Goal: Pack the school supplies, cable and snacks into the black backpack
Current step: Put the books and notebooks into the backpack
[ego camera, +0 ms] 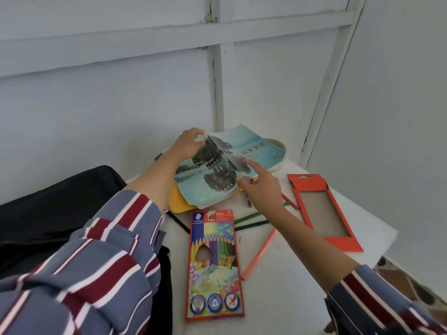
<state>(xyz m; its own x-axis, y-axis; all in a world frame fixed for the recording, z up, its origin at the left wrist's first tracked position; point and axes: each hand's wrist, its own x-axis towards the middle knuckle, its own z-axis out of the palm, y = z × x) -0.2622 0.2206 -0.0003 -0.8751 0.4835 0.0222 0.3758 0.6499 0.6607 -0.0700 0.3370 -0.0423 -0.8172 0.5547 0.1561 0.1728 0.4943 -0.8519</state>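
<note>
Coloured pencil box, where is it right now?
Head view, lower centre: the pencil box lies flat on the white table, between the black backpack and a loose orange pencil.

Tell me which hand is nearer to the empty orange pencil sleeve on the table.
Right. The right hand holds the teal book at its near edge, just left of the orange sleeve; the left hand pinches the book's far corner, farther left.

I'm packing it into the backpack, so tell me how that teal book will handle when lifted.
The teal book probably flops: its cover bends between the left hand and right hand. Looks thin, so likely light. Glossy cover may slip.
</note>
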